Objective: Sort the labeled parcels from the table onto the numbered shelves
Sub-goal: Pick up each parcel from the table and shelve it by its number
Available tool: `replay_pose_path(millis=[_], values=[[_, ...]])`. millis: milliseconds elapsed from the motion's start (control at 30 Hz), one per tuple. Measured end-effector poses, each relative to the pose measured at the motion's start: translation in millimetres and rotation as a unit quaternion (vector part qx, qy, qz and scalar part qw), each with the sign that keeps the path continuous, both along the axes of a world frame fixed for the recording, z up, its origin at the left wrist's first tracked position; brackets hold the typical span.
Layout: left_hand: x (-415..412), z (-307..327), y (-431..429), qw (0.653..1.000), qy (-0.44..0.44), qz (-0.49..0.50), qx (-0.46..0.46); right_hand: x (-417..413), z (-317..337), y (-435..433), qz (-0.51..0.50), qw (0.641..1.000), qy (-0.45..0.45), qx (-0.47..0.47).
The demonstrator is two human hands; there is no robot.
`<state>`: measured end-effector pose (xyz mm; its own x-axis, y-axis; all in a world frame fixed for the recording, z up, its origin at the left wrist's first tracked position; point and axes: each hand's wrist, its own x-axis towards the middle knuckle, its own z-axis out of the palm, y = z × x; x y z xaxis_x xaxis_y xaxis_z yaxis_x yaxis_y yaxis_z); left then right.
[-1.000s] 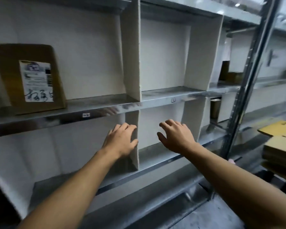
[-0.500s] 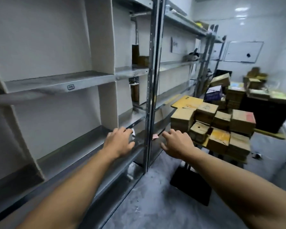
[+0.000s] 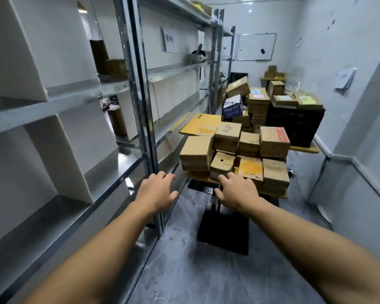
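Your left hand (image 3: 156, 191) hung empty, fingers loosely spread, in front of the grey metal shelving w/ white dividers (image 3: 64, 106). Your right hand (image 3: 237, 191) was empty too, fingers relaxed & apart, near the stacked brown cardboard parcels (image 3: 195, 152); couldn't tell if it touched one. Parcels sat on the wooden-topped table (image 3: 274, 195), just right of the shelving, w/ a black plastic crate (image 3: 294, 121) behind them.

Pale walls (image 3: 338, 51) enclose a grey floor (image 3: 195, 270); a whiteboard (image 3: 256, 46) hangs far back.
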<state>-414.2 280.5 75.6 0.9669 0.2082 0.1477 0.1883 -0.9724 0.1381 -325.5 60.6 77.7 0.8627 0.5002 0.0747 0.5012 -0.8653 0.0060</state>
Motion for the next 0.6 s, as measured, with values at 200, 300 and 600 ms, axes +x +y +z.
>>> replay_pose_path(millis=[200, 300, 600], values=[[93.2, -1.8, 30.1, 0.999, -0.004, -0.035, 0.003, 76.1, -9.4, 32.3, -0.019, 1.0, 0.003, 0.0], [142.2, -9.0, 49.2, 0.998, 0.007, -0.06, 0.024, 114.7, -17.9, 56.1, -0.036, 0.999, 0.013, 0.024], [239.9, -47.0, 77.3, 0.997, 0.04, -0.071, -0.005, 196.3, -48.1, 83.6, -0.043, 0.996, 0.04, 0.061]])
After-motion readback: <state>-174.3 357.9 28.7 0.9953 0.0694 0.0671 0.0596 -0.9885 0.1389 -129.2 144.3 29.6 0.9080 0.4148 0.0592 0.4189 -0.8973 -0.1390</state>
